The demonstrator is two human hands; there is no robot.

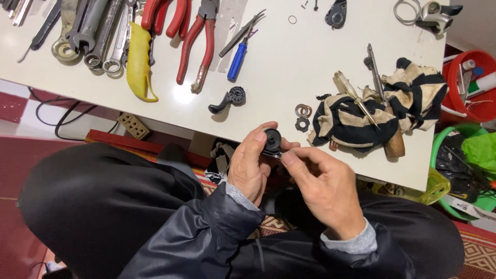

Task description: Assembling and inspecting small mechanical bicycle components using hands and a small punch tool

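Observation:
My left hand (250,165) grips a small round black part (272,139) just off the near edge of the white table (289,67), thumb over its top. My right hand (320,183) pinches the lower side of the same part with thumb and forefinger. Both hands are held above my lap, in dark jacket sleeves. On the table just beyond lie a black lever part with a toothed round end (230,99) and two small rusty washers (303,116).
A striped black and cream rag (382,108) holds a clear-handled screwdriver (354,95) and a wooden-handled tool (393,144). Red-handled pliers (196,46), wrenches (98,36), a yellow-handled tool (138,59) and a blue screwdriver (237,59) lie at the far left. A red tub (467,85) and green basket (465,155) stand right.

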